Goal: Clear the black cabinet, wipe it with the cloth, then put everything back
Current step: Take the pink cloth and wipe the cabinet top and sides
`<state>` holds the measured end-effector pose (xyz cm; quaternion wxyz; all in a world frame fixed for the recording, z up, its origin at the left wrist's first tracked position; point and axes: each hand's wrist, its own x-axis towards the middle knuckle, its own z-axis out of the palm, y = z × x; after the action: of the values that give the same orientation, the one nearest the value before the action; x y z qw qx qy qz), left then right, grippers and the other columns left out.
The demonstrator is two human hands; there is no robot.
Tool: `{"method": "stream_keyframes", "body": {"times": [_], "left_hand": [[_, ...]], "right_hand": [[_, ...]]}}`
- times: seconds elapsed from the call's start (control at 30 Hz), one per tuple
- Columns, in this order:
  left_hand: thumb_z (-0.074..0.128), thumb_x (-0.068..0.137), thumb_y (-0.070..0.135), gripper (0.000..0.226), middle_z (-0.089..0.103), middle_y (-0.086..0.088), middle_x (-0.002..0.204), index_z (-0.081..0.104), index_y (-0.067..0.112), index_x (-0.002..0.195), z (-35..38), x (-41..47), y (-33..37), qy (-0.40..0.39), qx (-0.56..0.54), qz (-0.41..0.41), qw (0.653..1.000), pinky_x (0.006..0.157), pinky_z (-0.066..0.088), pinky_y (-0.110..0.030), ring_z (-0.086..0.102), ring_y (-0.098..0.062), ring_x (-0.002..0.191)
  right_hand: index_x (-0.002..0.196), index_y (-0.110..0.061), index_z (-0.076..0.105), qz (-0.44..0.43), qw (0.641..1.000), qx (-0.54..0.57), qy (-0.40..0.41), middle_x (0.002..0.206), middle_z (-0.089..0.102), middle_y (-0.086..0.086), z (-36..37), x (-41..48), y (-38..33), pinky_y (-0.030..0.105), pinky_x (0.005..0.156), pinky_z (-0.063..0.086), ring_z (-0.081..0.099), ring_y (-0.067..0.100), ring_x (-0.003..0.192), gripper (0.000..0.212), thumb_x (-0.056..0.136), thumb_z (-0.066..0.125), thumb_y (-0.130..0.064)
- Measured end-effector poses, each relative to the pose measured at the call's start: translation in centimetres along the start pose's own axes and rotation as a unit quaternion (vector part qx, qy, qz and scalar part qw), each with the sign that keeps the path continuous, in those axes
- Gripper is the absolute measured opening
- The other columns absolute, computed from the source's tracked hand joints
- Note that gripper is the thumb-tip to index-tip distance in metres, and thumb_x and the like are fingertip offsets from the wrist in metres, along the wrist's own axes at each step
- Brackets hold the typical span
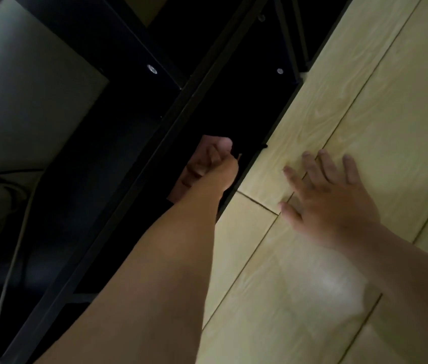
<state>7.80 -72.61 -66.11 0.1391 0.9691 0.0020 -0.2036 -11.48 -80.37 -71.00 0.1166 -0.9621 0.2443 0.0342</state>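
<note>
Left hand inside the black cabinet, right hand flat on the floor.

The black cabinet (134,143) runs slantwise from near left to far right, its open front edge meeting the pale wood-pattern floor (365,101) on the right. The left hand (218,169) reaches into a dark lower compartment with its fingers curled tight. A reddish shape shows against the glossy panel beside it, but I cannot tell whether the fist holds anything. The right hand (331,203) rests on the floor just right of the cabinet, fingers straight and spread, holding nothing. A metal fitting (152,69) shines on a far panel. A grey cable (13,245) trails down the left side.
</note>
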Motion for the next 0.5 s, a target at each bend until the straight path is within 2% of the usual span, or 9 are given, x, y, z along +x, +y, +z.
{"method": "stream_keyframes", "body": {"times": [0.03,0.13,0.23,0.3,0.4,0.5], "left_hand": [[0.013,0.099,0.07,0.062,0.003,-0.018,0.165,0.007,0.047,0.156,-0.5,0.9,-0.2,0.012,0.016,0.018,1.0,0.118,0.004,-0.065,0.002,-0.046,0.151],[0.015,0.097,0.071,0.063,-0.009,-0.007,0.168,0.001,0.051,0.155,-1.6,4.5,-1.1,0.035,0.046,0.044,0.997,0.12,-0.005,-0.062,-0.01,-0.038,0.153],[0.013,0.091,0.077,0.067,-0.002,0.001,0.169,0.003,0.055,0.154,-2.0,7.8,-1.6,0.033,0.035,0.069,0.997,0.12,-0.002,-0.063,-0.003,-0.037,0.154],[0.012,0.09,0.078,0.068,0.004,-0.001,0.169,0.004,0.055,0.153,-2.2,9.6,-1.6,0.021,-0.002,0.064,0.998,0.12,0.003,-0.063,0.004,-0.036,0.154],[0.017,0.097,0.07,0.067,0.017,-0.007,0.167,0.013,0.042,0.158,-3.1,10.9,-1.0,-0.008,-0.058,0.065,0.996,0.122,0.015,-0.056,0.021,-0.034,0.151],[0.016,0.101,0.066,0.07,0.021,-0.011,0.165,0.016,0.029,0.16,-3.7,12.4,-1.1,-0.043,-0.078,0.043,0.995,0.122,0.019,-0.053,0.026,-0.034,0.149]], "right_hand": [[0.161,-0.031,0.005,0.0,1.0,-0.001,0.001,0.169,0.0,0.011,0.1,0.1,0.0,0.06,0.12,-0.003,-0.004,0.035,0.154,0.083,0.087,0.005,-0.07],[0.161,-0.03,0.008,-0.002,1.0,-0.009,0.011,0.168,0.003,0.013,0.5,0.2,0.1,0.062,0.12,-0.001,-0.001,0.036,0.154,0.083,0.089,0.008,-0.071],[0.16,-0.03,0.018,-0.003,1.0,-0.016,0.024,0.167,0.013,0.013,0.7,0.2,0.1,0.062,0.12,0.002,0.006,0.036,0.154,0.082,0.089,0.011,-0.072],[0.159,-0.03,0.024,-0.002,0.999,-0.015,0.034,0.167,0.018,0.013,0.8,0.3,0.1,0.062,0.12,0.004,0.011,0.035,0.154,0.082,0.089,0.015,-0.072],[0.153,-0.025,0.042,-0.003,0.998,-0.002,0.064,0.16,0.034,0.017,1.3,0.4,0.2,0.064,0.118,0.014,0.025,0.038,0.15,0.079,0.089,0.029,-0.07],[0.149,-0.021,0.049,-0.01,0.996,0.01,0.089,0.157,0.038,0.02,1.7,0.5,0.2,0.066,0.116,0.016,0.03,0.041,0.147,0.079,0.086,0.038,-0.067]]}}
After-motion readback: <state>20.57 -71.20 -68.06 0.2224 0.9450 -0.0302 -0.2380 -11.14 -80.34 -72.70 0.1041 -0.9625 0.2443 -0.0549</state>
